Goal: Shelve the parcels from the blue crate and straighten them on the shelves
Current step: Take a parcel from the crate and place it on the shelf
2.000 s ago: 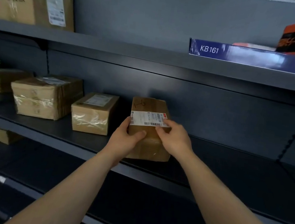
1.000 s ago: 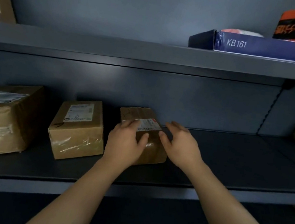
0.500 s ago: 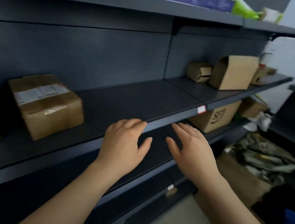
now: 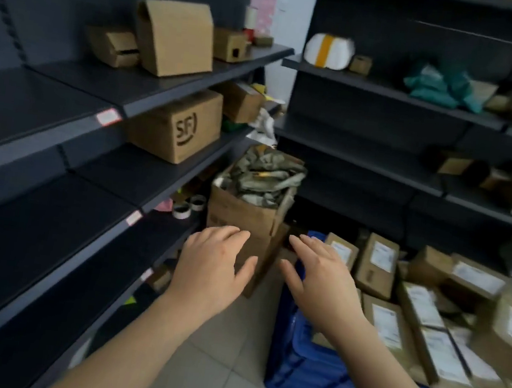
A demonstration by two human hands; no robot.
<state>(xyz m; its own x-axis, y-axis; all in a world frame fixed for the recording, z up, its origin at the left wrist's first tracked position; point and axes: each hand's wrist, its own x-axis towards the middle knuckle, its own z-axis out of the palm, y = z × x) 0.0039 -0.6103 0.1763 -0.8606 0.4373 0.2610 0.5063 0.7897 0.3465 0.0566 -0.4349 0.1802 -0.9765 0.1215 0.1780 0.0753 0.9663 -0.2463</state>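
A blue crate (image 4: 306, 374) stands on the floor at the lower right, filled with several brown cardboard parcels (image 4: 390, 326) that carry white labels. My left hand (image 4: 212, 266) hovers open above the floor, left of the crate, holding nothing. My right hand (image 4: 318, 275) is open too, fingers spread, over the crate's near left corner and apart from the parcels. Dark grey shelves (image 4: 72, 126) run along the left.
An SF-marked box (image 4: 176, 126) sits on a left shelf, with an open box (image 4: 174, 35) on the shelf above. A tall carton stuffed with crumpled wrapping (image 4: 253, 203) stands on the floor ahead. A second shelf unit (image 4: 389, 94) with small parcels fills the right.
Both hands let go of the labelled box on the shelf. My view swung right and down from the shelf to the blue crate, and both open hands moved toward it.
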